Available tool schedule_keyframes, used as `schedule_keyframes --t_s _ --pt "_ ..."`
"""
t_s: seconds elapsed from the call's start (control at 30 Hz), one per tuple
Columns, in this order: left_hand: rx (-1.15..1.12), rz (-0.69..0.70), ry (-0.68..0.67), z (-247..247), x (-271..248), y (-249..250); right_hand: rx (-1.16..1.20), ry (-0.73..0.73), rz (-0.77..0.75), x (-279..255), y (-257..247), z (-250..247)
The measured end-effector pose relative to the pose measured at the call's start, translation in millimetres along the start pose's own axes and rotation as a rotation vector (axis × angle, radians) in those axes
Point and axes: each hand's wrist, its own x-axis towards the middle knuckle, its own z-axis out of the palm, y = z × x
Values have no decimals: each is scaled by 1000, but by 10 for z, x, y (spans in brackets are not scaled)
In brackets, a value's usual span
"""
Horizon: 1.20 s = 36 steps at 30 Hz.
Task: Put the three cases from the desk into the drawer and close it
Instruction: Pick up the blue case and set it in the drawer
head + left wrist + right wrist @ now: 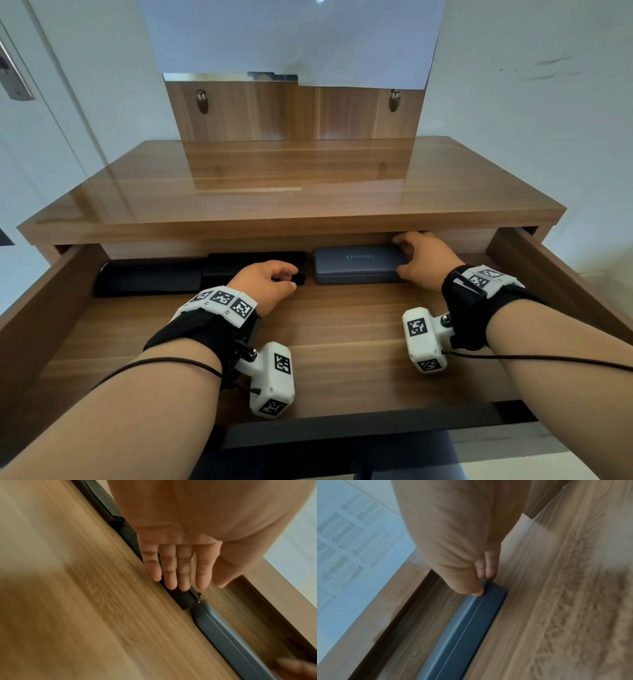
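Three cases lie in a row at the back of the open drawer: a flat black case at the left, a boxy black case in the middle and a blue case at the right. My left hand is at the boxy black case's right end. In the left wrist view its fingers lie nearly straight against that black case. My right hand grips the blue case's right end, fingers behind it and thumb in front. The right wrist view shows the thumb pressed on the blue case.
The wooden desk top overhangs the back of the drawer, just above the cases. A mirror stands at the desk's rear. The drawer's side walls rise left and right. Bare drawer floor lies in front of the cases.
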Motion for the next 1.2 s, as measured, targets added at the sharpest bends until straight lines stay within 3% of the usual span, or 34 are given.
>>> schedule_keyframes --t_s 0.23,0.5,0.7,0.97,1.2 --pt "5 8 3 -1 -2 -12 18 -30 134 -15 -16 -20" --pt "25 13 -6 -11 -9 9 93 -113 30 -94 -92 -40" --pt "36 15 -5 -12 -15 15 110 -136 34 -102 -84 -58" --pt "33 12 34 -39 -17 12 137 -19 8 -86 -90 -95" --pt "22 10 105 -20 -78 93 218 -8 5 -179 -111 -172"
